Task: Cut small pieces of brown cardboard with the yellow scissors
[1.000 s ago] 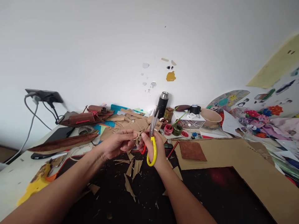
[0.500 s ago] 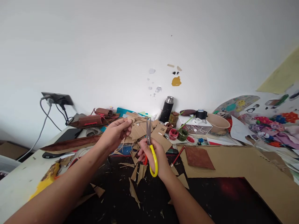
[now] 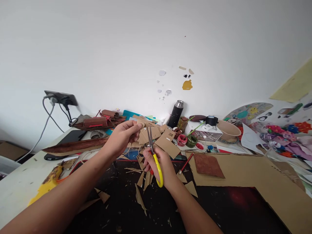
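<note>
- The step in hand appears to be trimming: the left hand holds up a small tan piece (cardboard, it seems, though the fingers hide much of it), with scissors in the right hand.
- Any further cut, I judge, would call for steadying the piece and bringing it between the blades; the two look just apart.
- Left grip: thumb and fingertips pressed together, pinching the piece above the counter.
- Right grip: curled closed around the scissors' handles; the blades point upward, slightly parted.
- Cardboard scraps lie below, on a black surface.
</note>
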### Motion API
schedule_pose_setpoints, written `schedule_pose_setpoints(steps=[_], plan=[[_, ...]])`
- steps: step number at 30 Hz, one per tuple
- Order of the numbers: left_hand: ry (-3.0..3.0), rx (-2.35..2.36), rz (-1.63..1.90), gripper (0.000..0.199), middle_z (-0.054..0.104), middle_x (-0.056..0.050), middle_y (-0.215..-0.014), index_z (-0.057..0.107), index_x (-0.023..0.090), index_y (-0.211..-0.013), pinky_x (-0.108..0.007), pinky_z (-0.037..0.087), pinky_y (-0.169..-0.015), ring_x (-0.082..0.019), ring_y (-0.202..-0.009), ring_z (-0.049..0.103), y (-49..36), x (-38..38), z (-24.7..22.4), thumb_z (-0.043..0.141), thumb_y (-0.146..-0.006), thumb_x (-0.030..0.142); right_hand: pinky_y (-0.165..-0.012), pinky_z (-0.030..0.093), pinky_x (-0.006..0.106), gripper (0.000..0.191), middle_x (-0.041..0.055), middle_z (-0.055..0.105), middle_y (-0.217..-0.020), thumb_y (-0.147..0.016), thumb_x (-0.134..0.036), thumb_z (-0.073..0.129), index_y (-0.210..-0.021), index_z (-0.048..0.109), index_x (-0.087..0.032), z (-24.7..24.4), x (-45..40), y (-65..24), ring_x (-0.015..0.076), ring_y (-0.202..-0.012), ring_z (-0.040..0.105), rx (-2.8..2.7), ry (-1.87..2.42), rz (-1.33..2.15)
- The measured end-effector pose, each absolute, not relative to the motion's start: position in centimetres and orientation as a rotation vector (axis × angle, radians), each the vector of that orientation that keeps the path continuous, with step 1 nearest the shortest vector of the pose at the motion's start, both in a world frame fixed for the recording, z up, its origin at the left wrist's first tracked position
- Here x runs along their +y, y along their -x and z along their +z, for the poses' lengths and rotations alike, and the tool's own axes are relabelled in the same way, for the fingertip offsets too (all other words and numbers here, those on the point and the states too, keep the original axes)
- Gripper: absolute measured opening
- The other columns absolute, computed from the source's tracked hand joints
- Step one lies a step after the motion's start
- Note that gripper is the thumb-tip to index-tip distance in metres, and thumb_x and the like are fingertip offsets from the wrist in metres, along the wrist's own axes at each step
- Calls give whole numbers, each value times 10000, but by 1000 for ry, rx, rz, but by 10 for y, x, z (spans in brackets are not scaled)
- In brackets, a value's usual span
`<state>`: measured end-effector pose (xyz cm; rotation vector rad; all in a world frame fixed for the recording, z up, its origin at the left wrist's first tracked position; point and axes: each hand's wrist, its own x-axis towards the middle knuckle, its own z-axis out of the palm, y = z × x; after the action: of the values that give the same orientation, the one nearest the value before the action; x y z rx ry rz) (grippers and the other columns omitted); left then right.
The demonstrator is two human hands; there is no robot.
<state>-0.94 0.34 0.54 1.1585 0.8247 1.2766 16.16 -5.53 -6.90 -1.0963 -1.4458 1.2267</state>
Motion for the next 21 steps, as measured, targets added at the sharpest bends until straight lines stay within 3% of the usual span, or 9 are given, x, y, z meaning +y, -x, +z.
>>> schedule_pose_setpoints(steps=[7,13,21], plan=[[-1231,845,1230,390,521,33,-562,584,186,-687,-243,298,-478,-90,-492,401,5,1,3,862,-785,442,-514,504,246,408,-19,658,-672,-978,-635,654,-991,648,-228,-71,-55,-162,153,-478,636,-1461,1092,1225],[-1232,849,1297,369,531,39,-569,593,187,-717,-228,327,-489,-89,-506,421,7,1,3,842,-818,441,-503,491,231,402,-15,666,-662,-928,-594,747,-1033,689,-210,-65,-58,-162,155,-490,649,-1505,1116,1274],[-1194,868,1281,400,564,31,-585,602,183,-738,-212,344,-483,-87,-511,450,3,0,2,880,-770,469,-465,458,215,443,-21,663,-661,-904,-623,759,-1011,652,-207,-61,-58,-161,148,-472,646,-1455,1105,1337]])
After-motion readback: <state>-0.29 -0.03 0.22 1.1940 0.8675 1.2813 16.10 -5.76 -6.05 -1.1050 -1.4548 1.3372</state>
